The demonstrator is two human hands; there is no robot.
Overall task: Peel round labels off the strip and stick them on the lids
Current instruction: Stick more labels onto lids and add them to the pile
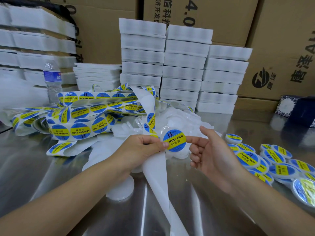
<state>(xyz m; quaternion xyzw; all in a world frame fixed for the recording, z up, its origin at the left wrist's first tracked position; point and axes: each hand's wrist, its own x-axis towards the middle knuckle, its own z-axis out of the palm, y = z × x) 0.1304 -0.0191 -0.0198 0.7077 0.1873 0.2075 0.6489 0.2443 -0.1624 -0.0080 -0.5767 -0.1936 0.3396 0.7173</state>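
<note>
A translucent white lid (166,131) carries a round blue-and-yellow label (174,141) reading SOLDERING PASTE. My left hand (143,150) pinches the lid's left edge with its thumb and also holds the label strip (150,119), whose bare white backing (157,178) trails down toward me. My right hand (211,152) presses one straight finger on the label's right edge; its other fingers are curled and hold nothing. Unlabelled lids (180,116) lie heaped behind my hands. Labelled lids (274,162) lie in a pile on the right.
Loose coils of label strip (80,116) cover the steel table (42,167) at left. A water bottle (52,79) stands behind them. Stacks of white foam packs (184,65) and cardboard boxes (281,48) line the back. A dark patterned box (300,109) sits far right.
</note>
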